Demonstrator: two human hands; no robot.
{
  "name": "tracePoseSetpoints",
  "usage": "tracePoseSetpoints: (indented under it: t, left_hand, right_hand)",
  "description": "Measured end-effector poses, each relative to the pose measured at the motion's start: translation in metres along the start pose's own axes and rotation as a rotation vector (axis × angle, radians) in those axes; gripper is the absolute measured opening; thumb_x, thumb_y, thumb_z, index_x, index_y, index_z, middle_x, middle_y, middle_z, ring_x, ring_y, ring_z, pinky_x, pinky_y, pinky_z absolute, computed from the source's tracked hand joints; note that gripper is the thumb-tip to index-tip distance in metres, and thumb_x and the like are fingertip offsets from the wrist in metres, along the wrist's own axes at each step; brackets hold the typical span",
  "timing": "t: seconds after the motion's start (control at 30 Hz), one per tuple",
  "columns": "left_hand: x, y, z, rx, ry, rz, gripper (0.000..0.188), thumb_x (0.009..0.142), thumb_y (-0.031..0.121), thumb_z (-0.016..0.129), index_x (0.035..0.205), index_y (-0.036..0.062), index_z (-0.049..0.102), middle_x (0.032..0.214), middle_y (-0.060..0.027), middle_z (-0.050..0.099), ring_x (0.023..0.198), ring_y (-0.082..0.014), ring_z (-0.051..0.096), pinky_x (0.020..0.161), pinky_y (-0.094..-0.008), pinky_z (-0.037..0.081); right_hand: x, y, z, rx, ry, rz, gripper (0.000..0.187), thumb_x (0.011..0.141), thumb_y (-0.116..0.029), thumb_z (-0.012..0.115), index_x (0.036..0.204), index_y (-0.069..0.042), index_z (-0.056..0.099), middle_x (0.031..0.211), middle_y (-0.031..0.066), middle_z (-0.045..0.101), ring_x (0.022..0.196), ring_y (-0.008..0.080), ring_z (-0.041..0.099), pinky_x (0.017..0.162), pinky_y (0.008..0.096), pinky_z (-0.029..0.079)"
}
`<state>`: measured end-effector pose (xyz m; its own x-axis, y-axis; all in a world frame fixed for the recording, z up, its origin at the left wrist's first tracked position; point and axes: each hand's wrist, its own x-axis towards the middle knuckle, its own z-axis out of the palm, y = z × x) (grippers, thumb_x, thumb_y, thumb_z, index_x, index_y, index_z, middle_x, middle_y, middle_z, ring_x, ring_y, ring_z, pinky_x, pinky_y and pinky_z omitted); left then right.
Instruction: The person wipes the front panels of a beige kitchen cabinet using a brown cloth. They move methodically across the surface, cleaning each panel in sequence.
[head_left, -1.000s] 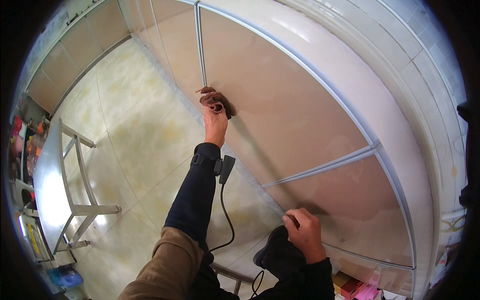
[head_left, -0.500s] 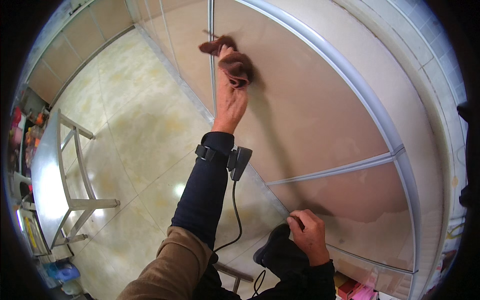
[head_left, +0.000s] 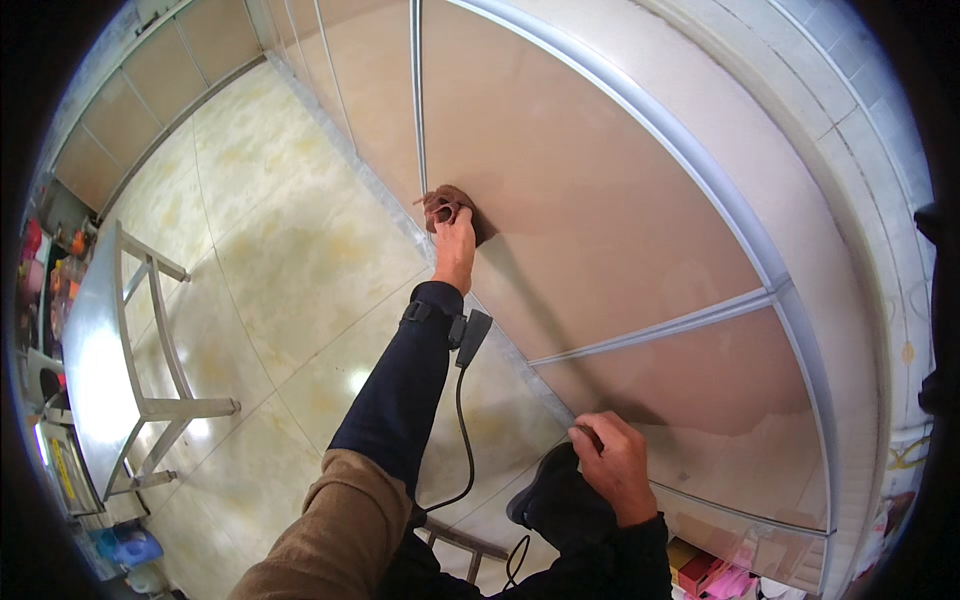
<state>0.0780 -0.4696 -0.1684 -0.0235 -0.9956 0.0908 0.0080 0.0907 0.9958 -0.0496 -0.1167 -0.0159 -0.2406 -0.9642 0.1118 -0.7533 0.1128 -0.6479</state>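
Wiping a panelled door, seen from above the worker's head. The left hand (head_left: 455, 245) reaches forward at full arm's length and presses a crumpled brown cloth (head_left: 452, 205) flat against the beige door panel (head_left: 590, 200); the fingers close over the top of the cloth, so that the palm can bear on it and keep it against the surface. The cloth sits just beside the vertical metal strip (head_left: 416, 110) that divides this panel from the next. The right hand (head_left: 612, 465), drawn in close to the body, rests with curled fingers against the lower part of the door, apparently as a brace; whether it pinches anything cannot be told. A small black device (head_left: 472, 335) is strapped at the left wrist, its cable (head_left: 462, 430) hanging down toward the body. Well apart to the left of both hands stands a metal table (head_left: 95, 370) on the tiled floor (head_left: 270, 260).
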Motion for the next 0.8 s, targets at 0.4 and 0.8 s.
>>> tracePoseSetpoints:
  t: [0.4,0.8]
  left_hand:
    - [-0.086,0.051,0.027,1.302,-0.529,0.540,0.043,0.060,-0.004,0.076,0.098,-0.0012,0.055,0.096,-0.0230,0.062,0.097,-0.0395,0.066,0.080,-0.0429,0.051]
    - [-0.165,0.124,0.074,0.216,-0.319,-0.115,0.031,0.079,0.011,0.066,0.105,-0.0016,0.058,0.102,-0.0263,0.062,0.103,-0.0455,0.053,0.092,-0.0541,0.042]
  right_hand:
    - [-0.009,0.004,0.004,-0.011,0.015,0.059,0.014,0.088,-0.018,0.073,0.094,-0.006,0.070,0.088,0.0140,0.070,0.079,0.0363,0.069,0.069,0.0448,0.054]
    - [-0.009,0.002,0.013,-0.023,0.046,0.002,0.017,0.088,-0.021,0.074,0.095,-0.005,0.074,0.094,0.0138,0.073,0.081,0.0364,0.070,0.074,0.0447,0.056]
